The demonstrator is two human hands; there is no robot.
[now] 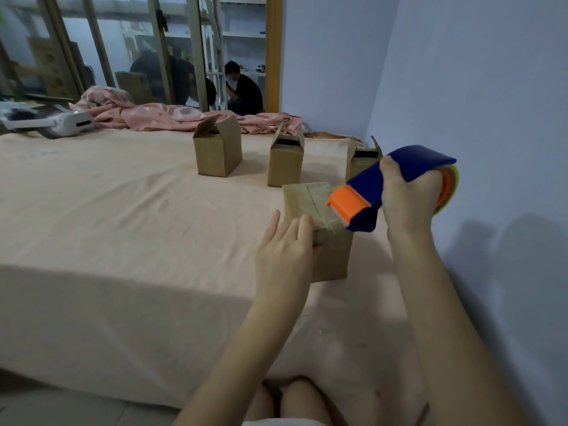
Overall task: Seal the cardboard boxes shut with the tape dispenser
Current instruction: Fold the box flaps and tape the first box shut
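Observation:
A small cardboard box (310, 199) with clear tape across its closed top stands on the bed near the right. My left hand (284, 250) rests on its near left edge, fingers straight over the top and thumb against the front face. My right hand (408, 199) grips a blue and orange tape dispenser (365, 195), held just above the box's right side with the orange cutter end over the taped top. Three more boxes stand behind with flaps up: one left (216, 150), one middle (284, 161), one right (358, 162) partly hidden by the dispenser.
The bed (123, 226) has a peach sheet. A pink blanket (147, 115) lies crumpled along its far edge, and a white device (69, 123) lies at the far left. A blue wall (491, 103) is close on the right. People sit beyond the glass doors.

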